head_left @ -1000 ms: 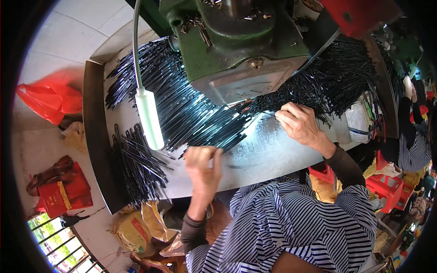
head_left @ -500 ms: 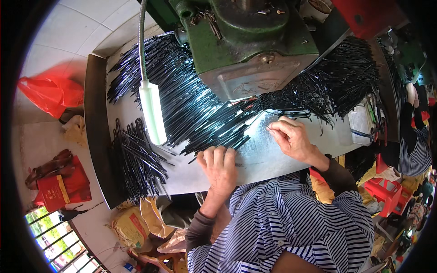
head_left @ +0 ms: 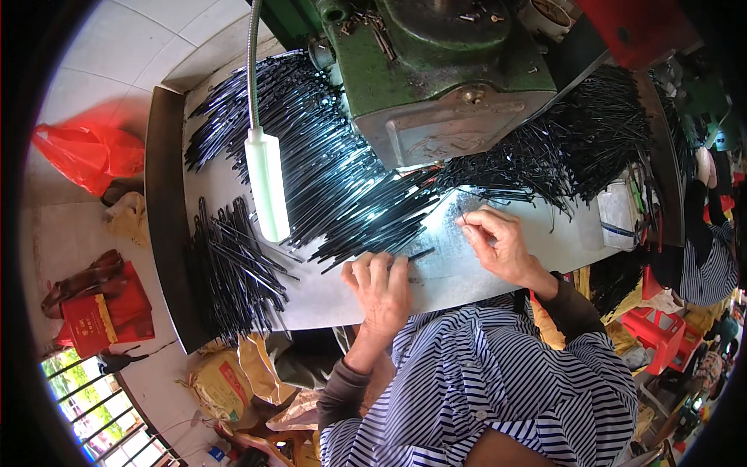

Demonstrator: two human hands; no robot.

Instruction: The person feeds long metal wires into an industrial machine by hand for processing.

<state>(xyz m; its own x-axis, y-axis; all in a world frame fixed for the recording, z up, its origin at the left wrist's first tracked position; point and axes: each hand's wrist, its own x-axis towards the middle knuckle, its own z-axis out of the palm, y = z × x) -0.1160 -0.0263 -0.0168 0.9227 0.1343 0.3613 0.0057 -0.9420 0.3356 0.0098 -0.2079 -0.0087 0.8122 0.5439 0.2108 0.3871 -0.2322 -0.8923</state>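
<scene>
My left hand (head_left: 379,288) rests at the near edge of a metal worktable, its fingers curled down. A thin black rod (head_left: 422,254) sticks out to the right from under these fingers; the rest of it is hidden. Just beyond lies a wide pile of glossy black rods (head_left: 327,171), fanned out toward the far left. My right hand (head_left: 498,245) is held over the bare tabletop, thumb and forefinger pinched together. Something tiny shows at that pinch, too small to name.
A green machine head (head_left: 451,101) overhangs the table's far middle. A lit lamp (head_left: 267,187) on a flexible neck hangs at left. More black rods (head_left: 237,272) lie at the left end, and tangled dark pieces (head_left: 583,140) at the right, near a grey box (head_left: 617,210).
A black rod end now shows to the right of my left hand, where none showed before. Both hands have barely moved, and the whole view has shifted slightly.
</scene>
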